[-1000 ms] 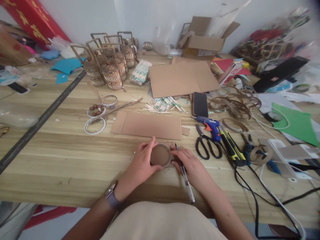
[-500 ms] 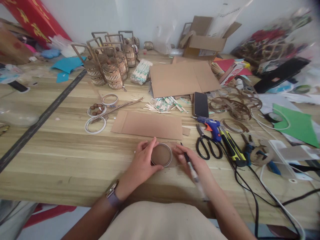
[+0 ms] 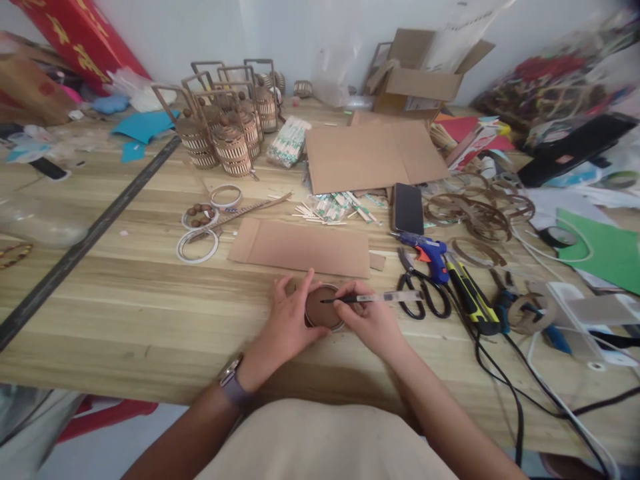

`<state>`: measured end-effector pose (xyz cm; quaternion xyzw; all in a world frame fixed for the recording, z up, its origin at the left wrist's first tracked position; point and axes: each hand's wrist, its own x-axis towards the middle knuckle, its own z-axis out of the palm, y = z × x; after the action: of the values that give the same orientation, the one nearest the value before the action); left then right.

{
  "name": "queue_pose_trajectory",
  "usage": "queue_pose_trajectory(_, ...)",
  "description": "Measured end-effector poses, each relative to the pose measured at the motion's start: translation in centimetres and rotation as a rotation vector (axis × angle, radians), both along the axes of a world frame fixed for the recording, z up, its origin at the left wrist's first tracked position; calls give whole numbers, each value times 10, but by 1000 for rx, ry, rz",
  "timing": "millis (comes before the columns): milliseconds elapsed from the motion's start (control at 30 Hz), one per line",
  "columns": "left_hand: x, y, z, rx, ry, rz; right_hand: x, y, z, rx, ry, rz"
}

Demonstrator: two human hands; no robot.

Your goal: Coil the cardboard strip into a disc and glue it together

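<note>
My left hand [image 3: 290, 317] curves round a pale ring [image 3: 327, 286], its thumb at the near side and its index finger along the far left side. Inside the ring shows brown cardboard [image 3: 317, 310]. In my right hand [image 3: 373, 323] is a pen [image 3: 380, 297], pinched between thumb and fingers and tilted nearly flat. Its dark tip is over the cardboard within the ring; whether it touches cannot be made out. A flat cardboard strip [image 3: 305, 248] lies just beyond both hands.
Right of my hands lie black-handled scissors [image 3: 411, 303], a blue glue gun [image 3: 425, 252], a yellow cutter [image 3: 470, 293] and pliers [image 3: 505, 300] among cables. Two more pale rings [image 3: 197, 259] and a dish of brown beads [image 3: 200, 216] lie left. Several small bamboo baskets [image 3: 233, 150] stand behind.
My right hand has moved left to the ring, and the pen has swung from pointing away to pointing left over the cardboard. My left hand stays on the ring.
</note>
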<state>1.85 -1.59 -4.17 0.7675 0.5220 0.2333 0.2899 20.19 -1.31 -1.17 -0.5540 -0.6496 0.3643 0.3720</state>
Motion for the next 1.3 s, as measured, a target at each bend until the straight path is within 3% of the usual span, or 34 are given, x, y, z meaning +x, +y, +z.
queue_pose_trajectory(500,1,-2,-4,70,-15,2,-12,10,-5,30,-51,161)
queue_pose_trajectory(733,2,-3,-1,46,-5,-5,-2,18,-13,156,-159,98)
queue_pose_trajectory(1067,2,-2,0,1,10,4,22,-2,0,374,-503,-16)
queue_pose_trajectory(1167,2,-1,0,-17,14,4,17,-5,4,367,-442,-16)
queue_pose_trajectory(1300,2,-1,-1,1,15,7,1,-4,2,233,-191,43)
